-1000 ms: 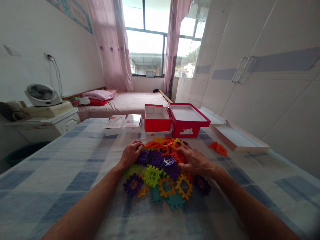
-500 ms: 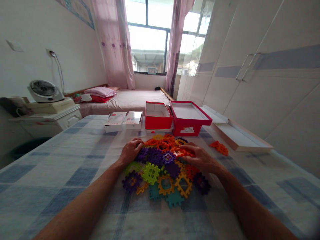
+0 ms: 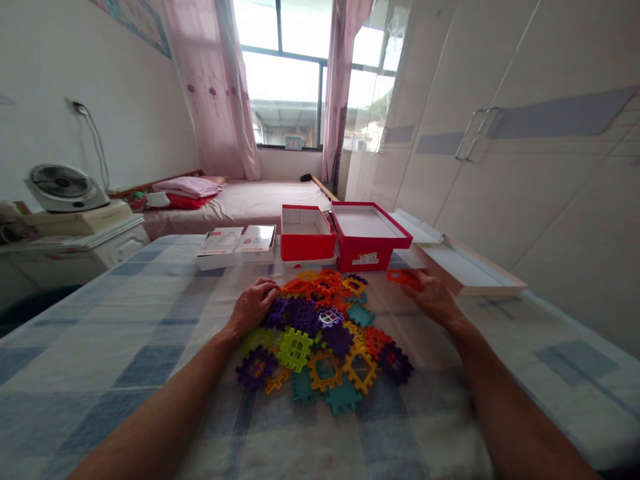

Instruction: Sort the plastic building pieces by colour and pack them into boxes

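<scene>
Your right hand (image 3: 431,293) pinches an orange block (image 3: 399,276) between closed fingers, right of the block pile (image 3: 303,315) on the table (image 3: 425,420); your left hand (image 3: 253,305) touches the pile's left edge, its grip hard to tell.

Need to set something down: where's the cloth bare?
Bare: the plaid tablecloth left of the left forearm, right of the right forearm, and between them, nearer than the notched plastic tiles. Crowded: the middle, under those tiles, and the far edge, lined with boxes.
</scene>
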Motion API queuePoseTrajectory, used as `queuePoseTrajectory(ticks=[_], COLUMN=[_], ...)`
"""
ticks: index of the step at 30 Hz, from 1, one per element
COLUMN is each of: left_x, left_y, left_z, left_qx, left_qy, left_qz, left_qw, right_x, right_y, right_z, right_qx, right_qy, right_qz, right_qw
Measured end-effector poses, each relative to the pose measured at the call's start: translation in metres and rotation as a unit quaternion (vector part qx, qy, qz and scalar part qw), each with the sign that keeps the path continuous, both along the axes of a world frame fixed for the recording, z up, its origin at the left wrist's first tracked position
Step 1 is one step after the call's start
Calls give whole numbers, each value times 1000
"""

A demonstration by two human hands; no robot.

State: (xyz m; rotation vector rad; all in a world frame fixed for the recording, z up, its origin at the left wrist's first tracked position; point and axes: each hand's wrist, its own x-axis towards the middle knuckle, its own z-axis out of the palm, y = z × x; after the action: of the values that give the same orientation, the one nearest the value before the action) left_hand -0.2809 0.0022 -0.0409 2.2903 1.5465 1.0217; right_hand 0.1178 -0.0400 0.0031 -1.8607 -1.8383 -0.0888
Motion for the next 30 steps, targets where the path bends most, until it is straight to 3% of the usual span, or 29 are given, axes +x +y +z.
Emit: queuePoseTrajectory(ticks=[3,5,7,10,11,13,18,24,30], left_x=[0,0,1,2,2,3,2,3,3], left_y=[0,0,-1,-3,-3,-3,-2,-3,-3], left_z=[0,0,1,3,3,3,3,3,3], left_qx=[-2,-2,1,1,0,-2,1,0,2], left_qy=[-1,-2,-4,-9,-10,-8,-4,-4,-3], left_qz=[-1,1,3,1,1,5,10,5,-1], left_qw=[1000,1000,1000,1000,1000,1000,1000,1000,1000], right_x=[11,7,-4,-28,-36,-50,-62,-57,-57], right_y=[2,-4,-15,-35,-41,-49,-52,-45,-35], right_z=[-2,6,17,31,33,32,25,25,25], right_qx=[43,30,-67,-264,-307,-345,-324,-295,-235], right_qy=[-24,11,82,149,149,127,90,115,153], right_qz=[-53,-22,81,241,262,268,263,328,303], right_qw=[997,999,991,922,903,891,904,890,911])
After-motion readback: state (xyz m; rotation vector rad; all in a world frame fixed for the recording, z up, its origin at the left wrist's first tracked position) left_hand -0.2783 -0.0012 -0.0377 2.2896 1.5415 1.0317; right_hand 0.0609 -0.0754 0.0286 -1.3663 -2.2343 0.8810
